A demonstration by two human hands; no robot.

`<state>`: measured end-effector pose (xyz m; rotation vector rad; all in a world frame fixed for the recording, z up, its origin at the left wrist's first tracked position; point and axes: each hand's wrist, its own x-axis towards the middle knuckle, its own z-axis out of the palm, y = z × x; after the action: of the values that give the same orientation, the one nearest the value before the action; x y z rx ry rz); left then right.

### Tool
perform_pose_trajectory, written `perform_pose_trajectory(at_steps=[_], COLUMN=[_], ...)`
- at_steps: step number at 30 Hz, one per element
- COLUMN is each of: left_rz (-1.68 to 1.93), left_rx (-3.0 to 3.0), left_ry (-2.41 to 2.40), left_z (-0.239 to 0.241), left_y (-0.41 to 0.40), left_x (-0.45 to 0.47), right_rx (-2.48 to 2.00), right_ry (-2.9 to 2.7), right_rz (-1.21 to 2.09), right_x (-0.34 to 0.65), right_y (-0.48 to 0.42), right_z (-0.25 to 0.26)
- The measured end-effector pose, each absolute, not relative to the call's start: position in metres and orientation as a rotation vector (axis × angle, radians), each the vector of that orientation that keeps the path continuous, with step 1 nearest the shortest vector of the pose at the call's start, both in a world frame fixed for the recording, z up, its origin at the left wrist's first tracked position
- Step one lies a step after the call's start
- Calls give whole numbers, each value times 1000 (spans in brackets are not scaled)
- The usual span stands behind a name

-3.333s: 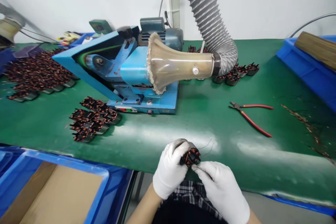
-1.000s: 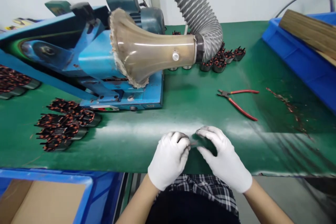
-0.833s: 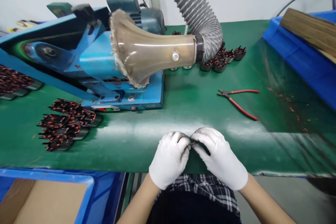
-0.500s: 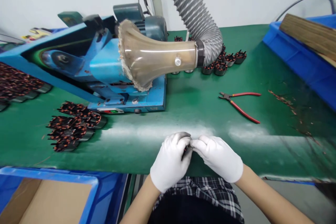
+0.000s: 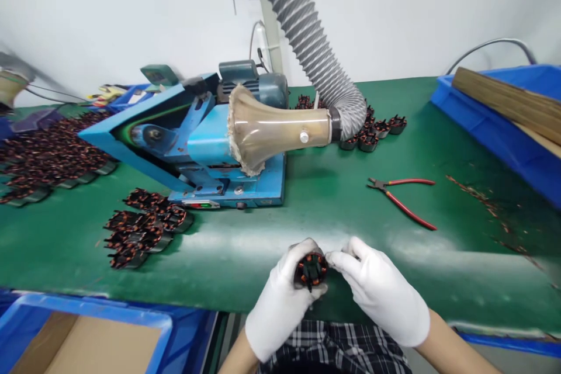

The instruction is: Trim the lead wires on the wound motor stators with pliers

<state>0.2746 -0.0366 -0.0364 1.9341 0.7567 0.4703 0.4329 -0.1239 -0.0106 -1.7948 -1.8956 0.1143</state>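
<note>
My left hand [image 5: 280, 298], in a white glove, is wrapped round a small motor stator [image 5: 311, 269] with copper windings, its open end facing me. My right hand [image 5: 381, 289], also gloved, pinches at the stator's right side with thumb and forefinger; what it pinches is too thin to make out. Both hands hover over the near edge of the green table [image 5: 342, 216].
A blue belt machine [image 5: 197, 140] with a tan suction funnel [image 5: 272, 131] and grey hose [image 5: 311, 47] stands behind. Red-handled cutters [image 5: 401, 196] lie to the right. Several stators lie in groups at left [image 5: 140, 228], far left [image 5: 48, 152] and behind the hose [image 5: 372, 131]. Blue bins sit right [image 5: 504, 123] and near left [image 5: 87, 333].
The stator, hidden between my hands a moment ago, is turned up with its open end showing. My view has tilted up and swung left.
</note>
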Motion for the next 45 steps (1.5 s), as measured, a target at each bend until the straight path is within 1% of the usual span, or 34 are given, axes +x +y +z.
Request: perform_pose_trajectory(at_steps=[3, 6, 8, 10, 12, 17, 19, 23, 26, 30, 34, 37, 39, 40, 43, 44, 45], left_rz=[522, 532, 531, 510, 472, 462, 499, 565, 515, 498, 640, 761, 703, 625, 404, 377, 380], left_rx=[1933, 1968, 1973, 1977, 1976, 2006, 2012, 2026, 1977, 1789, 1811, 1986, 2048, 2034, 1916, 1917, 1954], left_ry=[683, 680, 695, 668, 601, 541, 597, 722, 744, 724, 535, 604, 651, 639, 525, 485, 457], left_z=[-16, -5, -5, -8, -10, -3, 0, -6, -17, -23, -15, -15, -17, -18, -21, -22, -24], left_y=[-40, -40, -39, -38, -37, -40, -42, -45, -44, -45, -46, -46, -44, -42, -38, -38, -39], left_x=[271, 265, 262, 262, 264, 264, 264, 265, 268, 270, 267, 263, 263, 263, 268, 270, 271], right_rx=[-1763, -1677, -1594, -1562, -1631, -1834, -1844, -1742, -1720, -1790, -1801, -1708, -1660, -1674, -1790, -1794, -1759], right_ry=[-1646, -1278, -1065, -965, -1010, -1354, -1326, -1111, -1040, -1126, -1167, -991, -852, -835, -958, -969, -939], right_rz=[588, 1081, 1278, 1351, 1304, 905, 924, 1092, 1043, 937, 984, 1132, 1240, 1234, 1004, 961, 995], right_x=[434, 434, 433, 431, 430, 427, 427, 425, 422, 421, 421, 420, 418, 417, 415, 416, 416], right_y=[-119, -117, -119, -121, -124, -131, -132, -131, -132, -134, -132, -128, -126, -126, -125, -125, -125], right_z=[0, 4, 4, 4, 5, 13, 16, 18, 17, 16, 14, 11, 9, 8, 2, -1, -6])
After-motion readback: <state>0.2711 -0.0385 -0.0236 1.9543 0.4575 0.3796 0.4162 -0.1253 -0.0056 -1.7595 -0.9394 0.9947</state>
